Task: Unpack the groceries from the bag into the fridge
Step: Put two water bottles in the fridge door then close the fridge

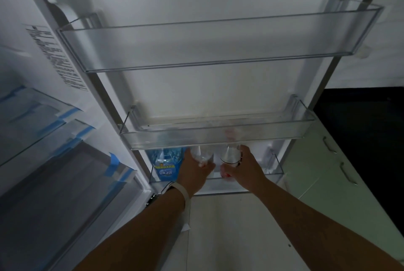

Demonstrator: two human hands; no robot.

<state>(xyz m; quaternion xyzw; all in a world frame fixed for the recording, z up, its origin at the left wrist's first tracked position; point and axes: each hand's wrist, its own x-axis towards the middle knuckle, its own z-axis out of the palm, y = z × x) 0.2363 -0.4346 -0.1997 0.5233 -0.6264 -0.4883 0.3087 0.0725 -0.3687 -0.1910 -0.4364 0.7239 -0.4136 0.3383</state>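
Each hand wraps a clear bottle: left hand (194, 171) around one bottle (201, 153), right hand (244, 167) around another (230, 155), both in the lowest door bin (276, 167) beside a blue bottle (166, 164). Seat both upright before letting go.

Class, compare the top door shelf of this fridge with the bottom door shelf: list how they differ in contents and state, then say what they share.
The top door shelf holds nothing visible; the bottom door shelf holds a blue bottle and two clear bottles. No hand is near the top shelf; at the bottom shelf the left hand grips one clear bottle and the right hand the other. Both shelves are clear plastic, fixed to the open door.
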